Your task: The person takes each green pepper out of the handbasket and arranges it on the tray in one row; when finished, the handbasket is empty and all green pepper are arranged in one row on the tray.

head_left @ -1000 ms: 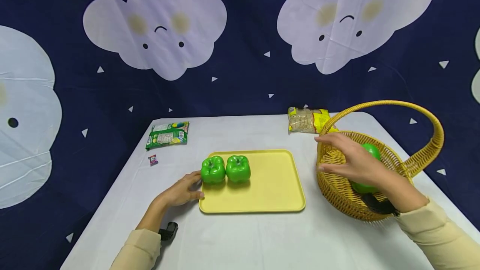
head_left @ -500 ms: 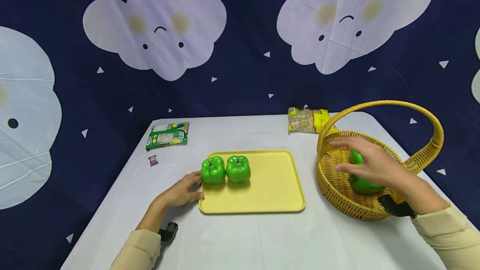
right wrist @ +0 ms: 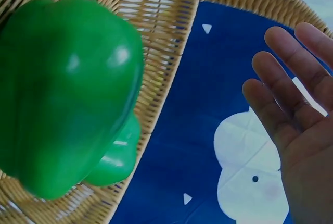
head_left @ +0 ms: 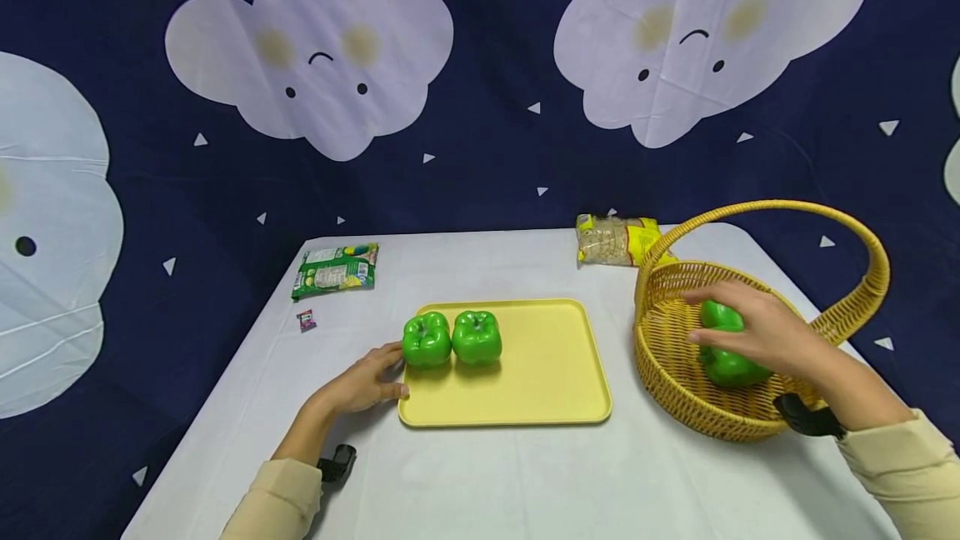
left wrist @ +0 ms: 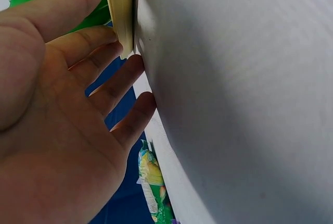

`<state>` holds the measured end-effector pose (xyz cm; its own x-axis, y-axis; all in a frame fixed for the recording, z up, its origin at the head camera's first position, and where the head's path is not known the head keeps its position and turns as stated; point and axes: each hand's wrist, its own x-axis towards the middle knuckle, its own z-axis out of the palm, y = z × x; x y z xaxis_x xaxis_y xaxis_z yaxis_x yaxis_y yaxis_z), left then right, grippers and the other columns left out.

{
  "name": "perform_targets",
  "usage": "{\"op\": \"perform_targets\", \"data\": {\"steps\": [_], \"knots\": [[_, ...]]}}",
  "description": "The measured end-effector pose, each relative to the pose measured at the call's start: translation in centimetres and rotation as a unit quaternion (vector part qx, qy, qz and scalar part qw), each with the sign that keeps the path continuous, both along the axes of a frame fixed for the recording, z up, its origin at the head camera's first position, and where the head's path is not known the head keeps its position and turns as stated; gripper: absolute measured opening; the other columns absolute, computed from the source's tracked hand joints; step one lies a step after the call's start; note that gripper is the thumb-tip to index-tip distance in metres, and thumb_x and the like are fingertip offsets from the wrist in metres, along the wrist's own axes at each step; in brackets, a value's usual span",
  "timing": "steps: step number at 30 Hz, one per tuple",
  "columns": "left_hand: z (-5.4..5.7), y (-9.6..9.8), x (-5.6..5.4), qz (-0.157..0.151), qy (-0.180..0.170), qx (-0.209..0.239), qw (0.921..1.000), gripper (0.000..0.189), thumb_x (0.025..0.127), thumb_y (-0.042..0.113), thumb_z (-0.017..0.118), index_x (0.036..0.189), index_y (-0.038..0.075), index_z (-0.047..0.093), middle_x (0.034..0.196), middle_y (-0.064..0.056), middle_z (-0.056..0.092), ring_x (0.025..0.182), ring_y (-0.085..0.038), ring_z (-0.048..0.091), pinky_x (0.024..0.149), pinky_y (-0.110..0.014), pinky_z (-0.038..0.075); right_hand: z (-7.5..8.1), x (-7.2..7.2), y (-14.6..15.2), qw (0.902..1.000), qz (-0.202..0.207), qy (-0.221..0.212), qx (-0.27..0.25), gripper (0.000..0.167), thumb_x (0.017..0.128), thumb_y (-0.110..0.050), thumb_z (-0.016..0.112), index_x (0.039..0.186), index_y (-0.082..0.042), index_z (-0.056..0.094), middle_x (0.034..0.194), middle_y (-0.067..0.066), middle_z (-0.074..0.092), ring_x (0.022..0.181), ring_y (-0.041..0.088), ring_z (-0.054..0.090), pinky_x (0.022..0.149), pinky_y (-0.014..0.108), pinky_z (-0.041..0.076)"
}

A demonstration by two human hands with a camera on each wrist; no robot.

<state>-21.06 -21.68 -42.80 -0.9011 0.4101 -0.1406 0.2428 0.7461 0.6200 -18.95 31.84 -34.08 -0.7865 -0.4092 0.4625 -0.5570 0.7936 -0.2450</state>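
Left hand: the left hand (head_left: 365, 382) is lying along the left end of a shallow yellow rectangular tray (head_left: 547, 365), fingers loosely extended, not wrapping round anything; probably it is steadying the tray.

Tray load: two glossy green bell peppers (head_left: 427, 341) are standing side by side at the tray's left end, stems up; the lobed bases are presumably keeping them from rolling.

Right hand: the right hand (head_left: 757, 332) is hovering over a round, tan woven wicker basket (head_left: 675, 394), thumb and fingers spread wide, gripping nothing; the gap looks about right for a pepper's girth.

Basket load: two more green peppers (head_left: 731, 367) are resting together inside, likely kept from straying by the raised wall.

Left wrist view: fingertips are meeting the tray's side and the white cloth (head_left: 480, 482), the thumb reaching the rim. Overhead, that edge is partly hidden; whether the index is touching a pepper, I cannot tell.

Right wrist view: clear space is showing between the fingers and both basket peppers; overhead, the hand is overlapping them and suggesting contact.

Far edge: a green printed packet (head_left: 335, 269) and a yellow see-through packet (head_left: 615, 240) are lying apart, showing whole only from the head.
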Motion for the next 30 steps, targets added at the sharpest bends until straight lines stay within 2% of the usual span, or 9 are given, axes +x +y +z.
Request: {"op": "perform_targets", "data": {"steps": [6, 9, 11, 13, 15, 18, 22, 30], "knots": [[-0.2, -0.1, 0.0, 0.000, 0.004, 0.000, 1.0000, 0.067, 0.086, 0.022, 0.068, 0.142, 0.002, 0.040, 0.151, -0.021, 0.031, 0.141, -0.045, 0.023, 0.113, -0.063, 0.018, -0.3, -0.3, 1.0, 0.9997, -0.012, -0.021, 0.009, 0.045, 0.074, -0.030, 0.079, 0.116, -0.021, 0.064, 0.111, 0.000, 0.066, 0.107, -0.014, 0.042, 0.086, 0.004, 0.031], [-0.3, -0.1, -0.1, 0.000, 0.004, -0.002, 1.0000, 0.067, 0.085, 0.023, 0.068, 0.142, 0.002, 0.040, 0.151, -0.021, 0.032, 0.141, -0.044, 0.023, 0.113, -0.063, 0.018, -0.4, -0.5, 1.3, 0.9991, -0.023, -0.034, 0.013, 0.044, 0.076, -0.031, 0.078, 0.116, -0.020, 0.064, 0.113, 0.001, 0.066, 0.109, -0.003, 0.048, 0.089, 0.015, 0.038], [-0.3, 0.0, -0.1, 0.003, 0.002, -0.002, 1.0000, 0.067, 0.085, 0.023, 0.069, 0.142, 0.002, 0.040, 0.151, -0.021, 0.031, 0.141, -0.045, 0.022, 0.113, -0.063, 0.017, -0.4, -0.5, 1.5, 0.9976, -0.040, -0.055, 0.012, 0.044, 0.077, -0.032, 0.077, 0.117, -0.021, 0.063, 0.115, 0.001, 0.065, 0.109, 0.010, 0.052, 0.089, 0.028, 0.043], [-0.3, 0.0, 0.0, 0.002, 0.003, -0.004, 1.0000, 0.067, 0.085, 0.023, 0.068, 0.142, 0.002, 0.040, 0.151, -0.022, 0.031, 0.141, -0.045, 0.022, 0.113, -0.063, 0.016, -0.4, -0.7, 1.8, 0.9964, -0.044, -0.071, 0.013, 0.043, 0.078, -0.032, 0.076, 0.117, -0.020, 0.062, 0.117, 0.004, 0.064, 0.110, 0.024, 0.053, 0.086, 0.042, 0.045], [-0.3, 0.0, 0.0, 0.001, 0.003, -0.003, 1.0000, 0.067, 0.085, 0.022, 0.069, 0.142, 0.002, 0.040, 0.151, -0.022, 0.031, 0.141, -0.045, 0.022, 0.114, -0.063, 0.016, -0.5, -0.9, 2.1, 0.9958, -0.045, -0.079, 0.009, 0.043, 0.079, -0.032, 0.076, 0.117, -0.017, 0.062, 0.118, 0.007, 0.063, 0.110, 0.030, 0.053, 0.085, 0.049, 0.045], [-0.3, 0.0, 0.0, -0.003, 0.008, -0.006, 0.9999, 0.066, 0.085, 0.022, 0.068, 0.142, 0.001, 0.040, 0.150, -0.023, 0.032, 0.140, -0.046, 0.023, 0.113, -0.063, 0.017, -0.7, -1.5, 2.5, 0.9962, -0.039, -0.078, 0.005, 0.044, 0.080, -0.030, 0.075, 0.117, -0.010, 0.062, 0.118, 0.014, 0.061, 0.108, 0.035, 0.054, 0.083, 0.053, 0.045], [-0.3, 0.0, 0.0, -0.003, 0.006, -0.005, 1.0000, 0.066, 0.085, 0.023, 0.068, 0.142, 0.002, 0.040, 0.150, -0.022, 0.032, 0.140, -0.046, 0.023, 0.113, -0.063, 0.017, -1.0, -2.1, 3.0, 0.9946, -0.054, -0.089, 0.007, 0.048, 0.081, -0.033, 0.074, 0.119, -0.008, 0.061, 0.120, 0.017, 0.059, 0.106, 0.036, 0.054, 0.083, 0.054, 0.045], [-0.3, -0.1, 0.0, -0.001, 0.003, -0.004, 1.0000, 0.065, 0.086, 0.023, 0.068, 0.141, 0.002, 0.041, 0.151, -0.021, 0.031, 0.141, -0.044, 0.022, 0.114, -0.062, 0.017, -1.5, -2.9, 3.6, 0.9864, -0.057, -0.153, 0.019, 0.051, 0.083, -0.039, 0.070, 0.122, -0.007, 0.059, 0.118, 0.015, 0.063, 0.110, 0.035, 0.056, 0.088, 0.052, 0.045]]}}
